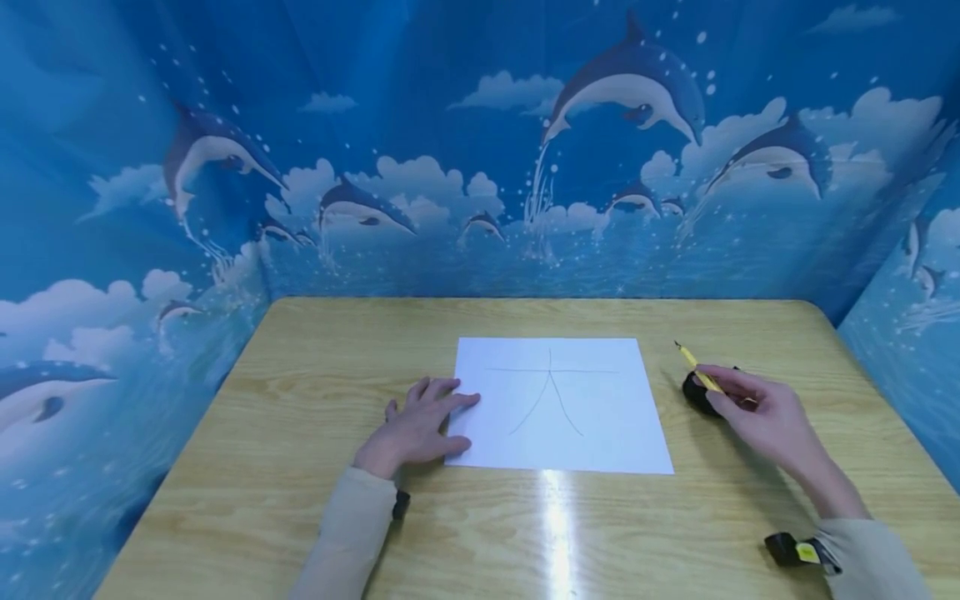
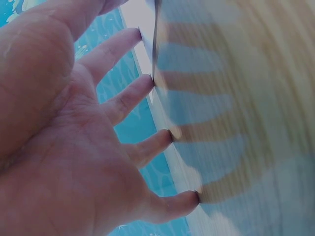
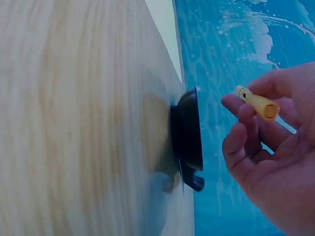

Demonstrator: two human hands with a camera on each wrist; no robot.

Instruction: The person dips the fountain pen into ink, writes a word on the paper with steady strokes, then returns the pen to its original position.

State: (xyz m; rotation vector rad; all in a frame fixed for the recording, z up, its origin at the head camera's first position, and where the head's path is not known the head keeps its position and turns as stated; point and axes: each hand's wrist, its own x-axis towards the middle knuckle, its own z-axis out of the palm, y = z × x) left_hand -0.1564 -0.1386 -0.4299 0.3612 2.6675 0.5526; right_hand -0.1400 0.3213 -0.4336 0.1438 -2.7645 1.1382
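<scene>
A white sheet of paper [image 1: 607,417] lies on the table, with thin dark lines drawn on it: one across, a short upright and two spreading downward strokes. My left hand [image 1: 416,425] rests at the paper's left edge, fingers spread, thumb and index finger on the sheet. In the left wrist view the fingertips [image 2: 184,202] touch the surface. My right hand [image 1: 776,421] pinches a slim yellow writing brush [image 1: 699,368] between thumb and fingers, its dark tip pointing away to the upper left. Beside and partly behind that hand stands a small black dish [image 3: 189,132].
The wooden table [image 1: 315,392] reflects a bright light strip near its front. Blue curtains [image 1: 420,92] printed with dolphins enclose its back and sides. A black strap device [image 1: 783,550] sits at the right sleeve.
</scene>
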